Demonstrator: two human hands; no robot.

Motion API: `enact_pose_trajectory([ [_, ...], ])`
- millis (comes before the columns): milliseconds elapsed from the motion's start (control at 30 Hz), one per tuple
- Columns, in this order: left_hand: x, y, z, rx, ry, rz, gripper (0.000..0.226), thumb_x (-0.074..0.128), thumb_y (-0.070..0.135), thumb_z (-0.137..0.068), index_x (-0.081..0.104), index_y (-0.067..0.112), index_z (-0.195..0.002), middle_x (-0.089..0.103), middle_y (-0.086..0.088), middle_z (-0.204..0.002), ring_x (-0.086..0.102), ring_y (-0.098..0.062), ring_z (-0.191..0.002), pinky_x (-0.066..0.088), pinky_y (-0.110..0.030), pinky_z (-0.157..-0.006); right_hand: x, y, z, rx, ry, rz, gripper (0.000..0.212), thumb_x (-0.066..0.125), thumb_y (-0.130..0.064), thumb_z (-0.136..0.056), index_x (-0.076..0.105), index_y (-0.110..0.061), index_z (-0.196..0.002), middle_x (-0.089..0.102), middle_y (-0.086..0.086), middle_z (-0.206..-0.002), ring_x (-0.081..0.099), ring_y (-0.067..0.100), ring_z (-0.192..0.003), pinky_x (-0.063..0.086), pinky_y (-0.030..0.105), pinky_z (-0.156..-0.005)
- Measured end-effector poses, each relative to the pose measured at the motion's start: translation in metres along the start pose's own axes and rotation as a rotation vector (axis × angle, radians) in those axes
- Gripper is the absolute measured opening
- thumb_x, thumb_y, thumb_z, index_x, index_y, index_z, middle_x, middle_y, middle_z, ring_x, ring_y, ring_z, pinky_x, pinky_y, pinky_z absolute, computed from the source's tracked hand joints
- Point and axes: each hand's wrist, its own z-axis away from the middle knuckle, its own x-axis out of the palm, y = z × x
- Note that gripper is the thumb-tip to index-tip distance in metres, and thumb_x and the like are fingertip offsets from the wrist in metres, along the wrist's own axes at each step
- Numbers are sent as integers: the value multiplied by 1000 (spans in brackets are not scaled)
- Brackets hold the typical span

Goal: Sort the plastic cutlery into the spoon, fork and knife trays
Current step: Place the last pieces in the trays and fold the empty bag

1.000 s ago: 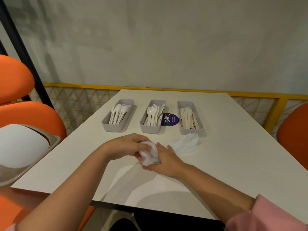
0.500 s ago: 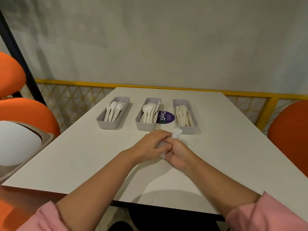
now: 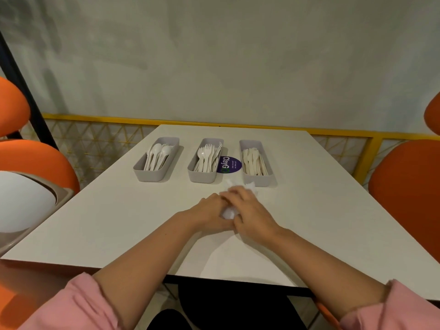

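In the head view, the left hand [image 3: 209, 210] and right hand [image 3: 251, 211] are both curling around a crumpled white tissue [image 3: 228, 213] on the table [image 3: 333, 210] (just before the knife tray [image 3: 259, 180]); cutlery [image 3: 206, 158] is lying inside the spoon tray [image 3: 148, 173], fork tray [image 3: 202, 177] and knife tray.

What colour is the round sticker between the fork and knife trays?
The sticker is purple with white lettering; head view.

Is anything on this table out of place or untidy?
Only one thing: a crumpled white wad, tissue or wrapper, gripped between the left hand and right hand before the knife tray. It is not cutlery. Some forks also lean over the right rim of the fork tray.
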Motion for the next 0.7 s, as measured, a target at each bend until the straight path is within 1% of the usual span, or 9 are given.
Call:
enact_pose_trajectory([
  [133,-10,-4,0,46,-96,14,69,70,42,-77,40,28,-137,46,6,-134,40,-17,-120,37,-29,-101,3,13,4,52,-169,95,65,44,-22,-93,13,-25,-149,31,0,-148,34,21,-132,37,32,-104],
  [200,-16,-12,-1,36,-123,66,64,70,30,-79,42,26,-137,45,5,-134,40,-15,-121,35,-26,-99,3,21,4,50,-178,155,70,49,-36,-92,11,-26,-150,30,0,-149,34,21,-133,37,32,-104],
  [267,-19,-20,-4,13,-80,59,58,65,19,-82,45,23,-136,47,3,-133,43,-16,-121,37,-25,-96,2,26,1,63,-171,161,71,52,-44,-90,18,-24,-149,34,-1,-146,35,19,-131,39,31,-100],
  [333,-17,-28,-10,25,9,43,45,60,13,-83,54,16,-128,54,-1,-128,49,-19,-116,38,-21,-89,3,29,-2,62,-126,167,59,53,-42,-90,36,-20,-142,43,0,-135,43,19,-120,43,29,-90],
  [400,-16,-36,-18,50,78,88,30,57,11,-87,64,9,-116,61,-3,-117,55,-20,-106,39,-18,-80,3,33,-7,51,-38,148,38,51,-29,-94,54,-10,-126,49,3,-121,50,18,-100,43,26,-77],
  [467,-21,-38,-26,10,94,246,22,53,10,-90,67,8,-106,62,2,-101,55,-14,-92,39,-16,-71,2,35,-14,117,56,23,27,46,-17,-95,57,-3,-116,46,1,-108,48,16,-88,37,21,-69],
  [567,-31,-36,-40,-66,80,565,17,44,12,-94,60,10,-88,52,3,-77,47,-10,-73,36,-21,-68,0,41,-31,326,173,-206,27,43,-15,-97,55,-2,-117,46,2,-106,49,16,-91,38,17,-70],
  [633,-34,-35,-51,-97,67,670,17,41,11,-96,55,8,-86,49,-1,-77,46,-13,-73,36,-25,-70,0,46,-42,468,215,-292,26,42,-19,-98,53,-2,-114,51,10,-110,53,22,-95,50,31,-81],
  [700,-33,-35,-60,-139,54,660,17,40,8,-95,53,9,-84,48,-2,-74,46,-14,-68,37,-24,-64,3,51,-48,572,220,-312,29,46,-21,-96,49,-2,-117,50,13,-116,55,25,-98,52,44,-87],
])
